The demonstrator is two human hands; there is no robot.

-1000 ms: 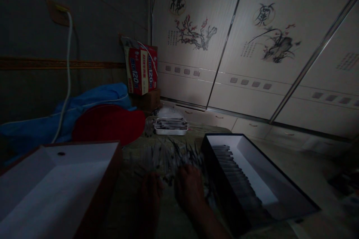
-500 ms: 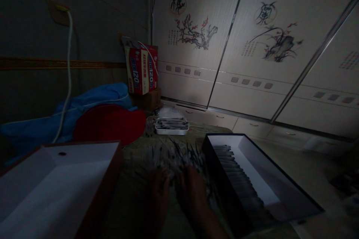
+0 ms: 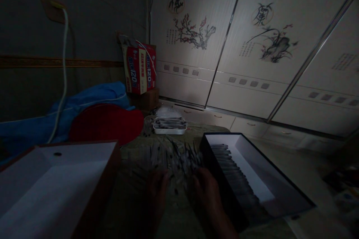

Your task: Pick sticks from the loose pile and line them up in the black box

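Note:
A loose heap of thin clear and dark sticks that look like pens [image 3: 171,157] lies on the cloth-covered table between two open boxes. At the heap's near edge, my left hand [image 3: 157,186] has its thumb and fingers drawn together; what they pinch is too dark to make out. My right hand [image 3: 207,188] is close to the black box's side wall, its fingers curled at the heap's right edge, and their grip is hidden in shadow. Inside the black box [image 3: 269,171], similar pens [image 3: 235,171] lie side by side in a row along the left side.
An open brown box with a white inside [image 3: 75,179] stands on the left. Behind the heap sits a white tray of sticks [image 3: 169,131]. A red round thing [image 3: 106,123], blue cloth [image 3: 92,95], a red carton [image 3: 140,69] and a white cable [image 3: 65,63] are farther back.
My right hand has moved right, away from my left hand and toward the black box. My left hand stays at the heap's near edge. The view has shifted slightly.

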